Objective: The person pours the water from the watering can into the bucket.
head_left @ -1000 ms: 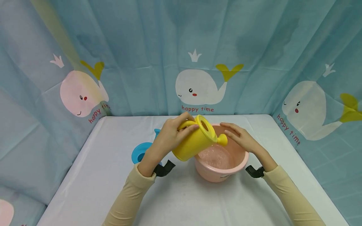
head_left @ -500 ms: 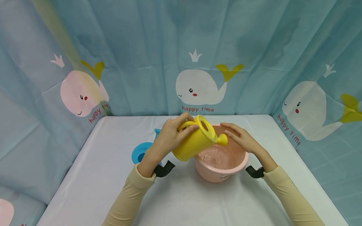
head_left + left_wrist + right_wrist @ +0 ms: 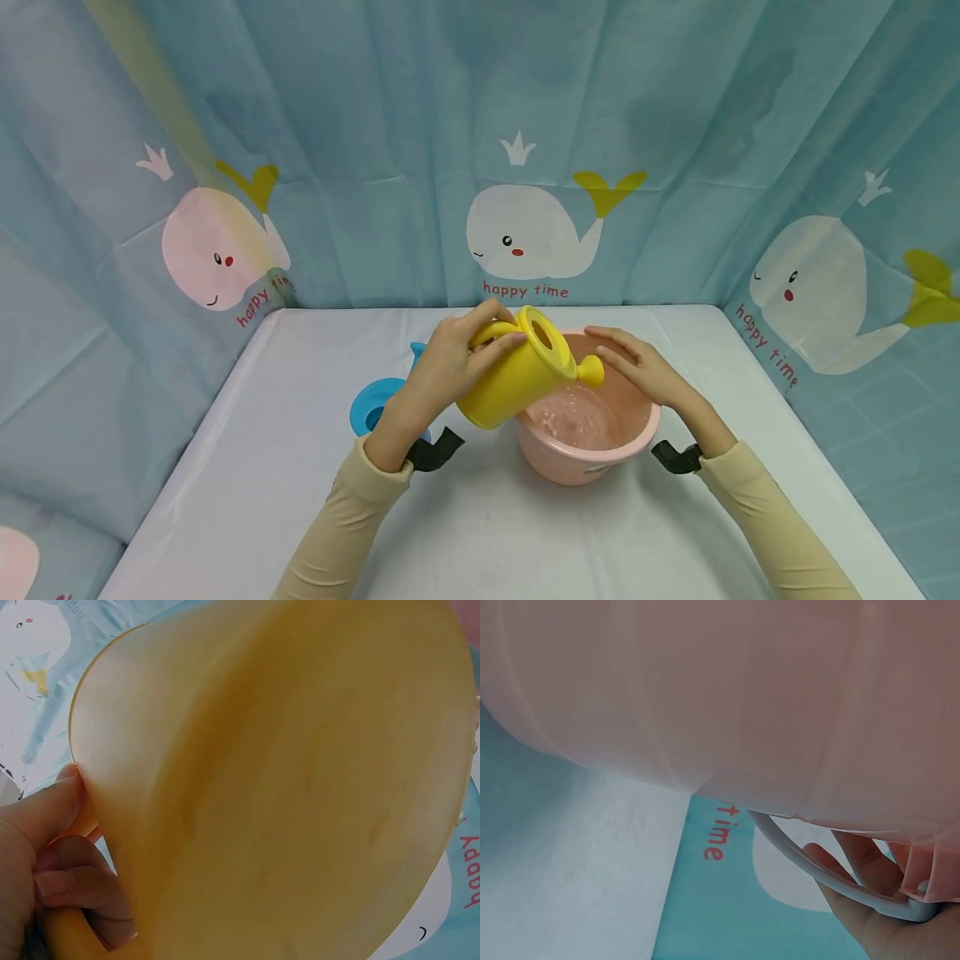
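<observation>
My left hand [image 3: 450, 358] grips the handle of a yellow toy watering can [image 3: 517, 379] and holds it tilted, spout [image 3: 591, 371] down over a pink plastic bucket [image 3: 592, 454] on the white table [image 3: 300, 500]. Water ripples inside the bucket. The left wrist view is filled by the can's yellow body [image 3: 300, 780], with my fingers [image 3: 67, 881] curled round its handle. My right hand [image 3: 637, 362] rests with straight fingers on the bucket's far right rim. The right wrist view shows the pink bucket wall [image 3: 720, 697], its white wire handle [image 3: 817, 874] and my palm [image 3: 870, 915] beneath.
A blue plastic item [image 3: 371, 408] lies on the table behind my left forearm, mostly hidden. A blue curtain with white whales [image 3: 525, 229] closes in the table at the back and on both sides. White tabletop stretches in front of the bucket.
The hands and the can hold the same pose. Only the water surface in the bucket ripples differently.
</observation>
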The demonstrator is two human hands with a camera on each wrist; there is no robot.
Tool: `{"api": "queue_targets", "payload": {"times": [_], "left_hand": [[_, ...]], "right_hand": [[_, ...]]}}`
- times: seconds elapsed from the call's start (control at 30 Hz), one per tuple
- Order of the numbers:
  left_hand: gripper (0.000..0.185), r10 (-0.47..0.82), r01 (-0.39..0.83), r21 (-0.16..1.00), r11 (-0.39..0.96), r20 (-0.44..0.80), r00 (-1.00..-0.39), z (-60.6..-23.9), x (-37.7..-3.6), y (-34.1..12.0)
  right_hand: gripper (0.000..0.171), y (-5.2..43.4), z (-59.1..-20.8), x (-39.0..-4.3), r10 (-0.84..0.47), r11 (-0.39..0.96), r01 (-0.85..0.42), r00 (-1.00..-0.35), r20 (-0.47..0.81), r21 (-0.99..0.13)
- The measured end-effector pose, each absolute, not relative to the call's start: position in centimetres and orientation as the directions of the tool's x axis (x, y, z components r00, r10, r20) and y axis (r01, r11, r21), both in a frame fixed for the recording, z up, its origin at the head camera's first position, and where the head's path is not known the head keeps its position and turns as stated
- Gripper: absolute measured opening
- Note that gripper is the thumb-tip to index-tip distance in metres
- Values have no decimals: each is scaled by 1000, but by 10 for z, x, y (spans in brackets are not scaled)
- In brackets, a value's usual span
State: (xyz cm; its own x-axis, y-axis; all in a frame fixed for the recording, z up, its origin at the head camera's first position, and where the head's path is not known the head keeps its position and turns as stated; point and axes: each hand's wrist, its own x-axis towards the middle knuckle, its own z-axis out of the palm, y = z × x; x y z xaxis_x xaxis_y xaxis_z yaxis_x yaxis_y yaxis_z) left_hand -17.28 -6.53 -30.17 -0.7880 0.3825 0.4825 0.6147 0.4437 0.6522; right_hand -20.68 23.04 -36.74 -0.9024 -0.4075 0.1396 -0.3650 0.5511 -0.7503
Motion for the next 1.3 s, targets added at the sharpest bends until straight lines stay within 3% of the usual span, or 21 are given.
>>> {"api": "queue_targets", "payload": {"times": [0.33, 1.3], "left_hand": [[17, 382, 624, 647, 439, 494, -781, -302, -173, -65], [17, 375, 609, 657, 444, 481, -792, -303, -173, -65]], "right_hand": [[41, 245, -396, -227, -402, 544, -369, -903, 151, -754], [42, 246, -397, -227, -399, 543, -371, -903, 157, -753]]}}
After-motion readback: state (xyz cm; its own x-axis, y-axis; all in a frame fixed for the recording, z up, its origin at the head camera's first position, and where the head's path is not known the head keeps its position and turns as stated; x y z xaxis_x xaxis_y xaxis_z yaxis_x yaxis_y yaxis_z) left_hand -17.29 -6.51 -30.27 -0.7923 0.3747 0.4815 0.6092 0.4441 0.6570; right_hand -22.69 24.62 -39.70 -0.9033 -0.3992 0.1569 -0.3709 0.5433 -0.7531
